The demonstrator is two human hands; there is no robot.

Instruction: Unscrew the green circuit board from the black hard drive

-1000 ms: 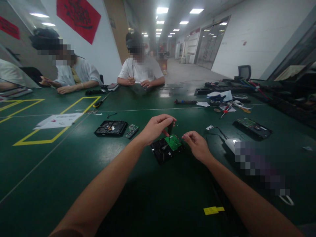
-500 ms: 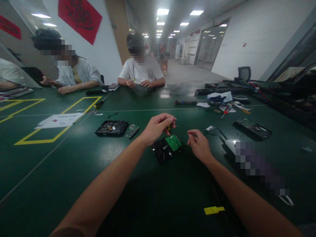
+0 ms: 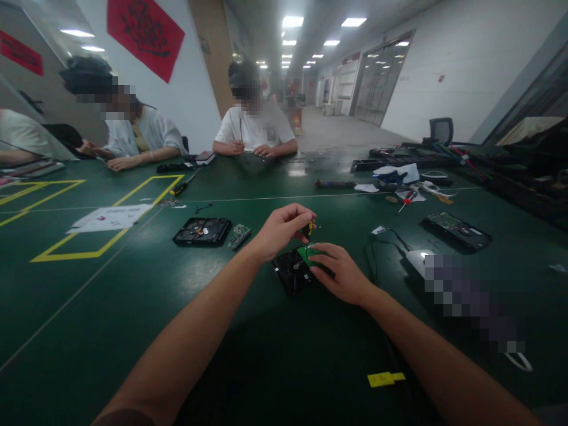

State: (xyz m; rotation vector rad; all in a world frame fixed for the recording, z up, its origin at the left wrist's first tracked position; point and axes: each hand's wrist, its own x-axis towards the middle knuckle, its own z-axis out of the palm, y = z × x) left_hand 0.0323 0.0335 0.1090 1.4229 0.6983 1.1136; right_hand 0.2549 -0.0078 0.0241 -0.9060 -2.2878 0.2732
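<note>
Flat on the table lies a black hard drive [image 3: 289, 273] with a green circuit board [image 3: 305, 254] on its upper right part. My left hand [image 3: 287, 228] is closed around a small screwdriver [image 3: 310, 228] with a yellow and black handle, held upright over the board; its tip is hard to make out. My right hand [image 3: 344, 273] reaches over the drive's right side, fingers extended and apart, covering much of the board. Its fingertips are at the board and drive, and I see nothing held in them.
Left of the drive lie another opened hard drive [image 3: 202, 231] and a loose circuit board [image 3: 240, 236]. A third drive [image 3: 457, 231] and a power strip [image 3: 417, 259] with a cable are on the right. Tools lie farther back. Two co-workers [image 3: 255, 130] [image 3: 146, 133] sit across the table.
My right hand has moved left from beside the drive onto its right side, with its fingers spreading over the green board. My left hand stays in place with the screwdriver.
</note>
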